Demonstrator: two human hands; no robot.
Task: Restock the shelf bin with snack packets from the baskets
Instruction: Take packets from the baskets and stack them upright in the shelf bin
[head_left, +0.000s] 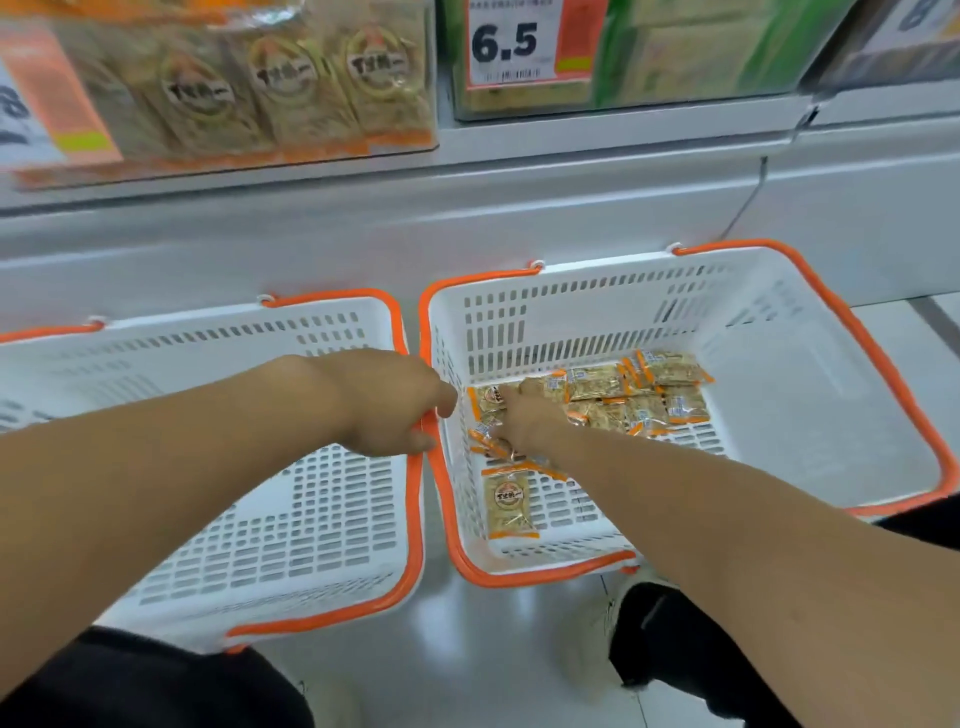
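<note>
Below the clear shelf bin (249, 98), the left hand (387, 402) is gripping the right white slotted basket's orange rim (434, 457). Right hand (524, 421), fingers curling onto small tan snack packets (613, 400), should be gathering several flat together.

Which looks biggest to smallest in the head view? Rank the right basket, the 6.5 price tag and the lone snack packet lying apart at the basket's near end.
1. Right basket, by far the largest.
2. 6.5 price tag; its top is cut off by the frame.
3. Lone snack packet, smallest as it looks, though the tag's distance from the camera differs, so true sizes are unsure.
</note>
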